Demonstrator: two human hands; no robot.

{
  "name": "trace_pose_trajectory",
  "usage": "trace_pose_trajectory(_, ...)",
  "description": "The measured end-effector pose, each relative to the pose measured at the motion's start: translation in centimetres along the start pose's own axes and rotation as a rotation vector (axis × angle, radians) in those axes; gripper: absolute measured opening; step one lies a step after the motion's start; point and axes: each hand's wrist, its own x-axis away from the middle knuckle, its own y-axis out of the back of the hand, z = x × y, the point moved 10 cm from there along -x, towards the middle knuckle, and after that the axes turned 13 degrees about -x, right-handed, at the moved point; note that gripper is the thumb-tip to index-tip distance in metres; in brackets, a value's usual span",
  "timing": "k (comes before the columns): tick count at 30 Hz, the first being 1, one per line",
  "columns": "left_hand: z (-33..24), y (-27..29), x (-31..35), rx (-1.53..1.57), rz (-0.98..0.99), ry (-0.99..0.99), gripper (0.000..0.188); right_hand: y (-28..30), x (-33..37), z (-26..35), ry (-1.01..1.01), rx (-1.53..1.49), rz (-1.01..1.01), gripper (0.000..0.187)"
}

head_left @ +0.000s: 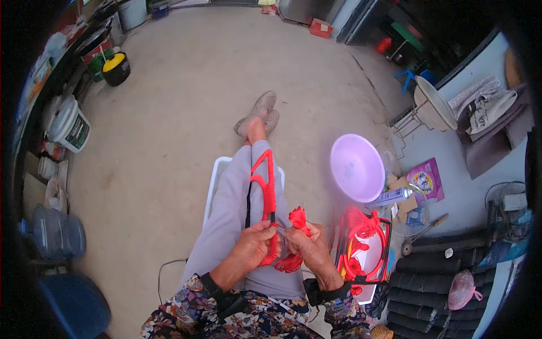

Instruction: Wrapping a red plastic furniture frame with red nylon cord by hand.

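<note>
Frame (270, 195), narrow and closely wrapped in red, lying lengthwise over the grey trousers (217, 220) of the lap, forked upper part toward the knees, lower end close to the body. Dark bare stretch of bar just above the grip.

Left hand (252, 244) nearly closed, thumb and fingertips pinched on the frame just below that bare stretch; impossible to tell whether also on a strand. Right hand (309, 244) curled tight around a hank of red cord (297, 216), one tuft standing out above the fist and looser loops hanging beneath, close beside the frame.

By the look of it, light and fairly stiff in the frame: easy to steady against the thighs, best pinched on the bar right beside the last turns, to keep them from loosening. Soft, limp and probably a little slippery in the cord, quick to tangle; best held round the middle of the hank, with tension kept even. Little likely to break in either.

Close by on the right, bundles of red cord (355, 268) over a white container (367, 295); beyond, a pale purple basin (357, 164).
</note>
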Motion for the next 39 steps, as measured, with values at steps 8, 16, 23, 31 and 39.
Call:
trace_pose_trajectory(8,0.2,0.5,0.2,0.121,0.028,-0.011,0.018,-0.3,-0.9,0.6,0.026,0.045,-0.041,0.012)
trace_pose_trajectory(16,1.1,1.1,-0.1,0.131,-0.025,0.094,0.028,4.0,0.7,0.3,-0.023,0.128,-0.212,0.014)
trace_pose_trajectory(23,0.6,1.3,0.3,0.022,-0.105,0.13,0.023,6.2,0.3,3.9,0.115,0.19,-0.307,0.017)
trace_pose_trajectory(31,-8.4,-1.0,1.0,-0.962,-0.35,-0.43,0.016,4.1,-1.9,5.6,0.133,0.386,-0.251,0.018)
trace_pose_trajectory(39,-8.6,0.9,-0.9,-0.861,-0.481,-0.288,0.011,5.8,-1.5,6.3,0.309,0.679,-0.311,0.035)
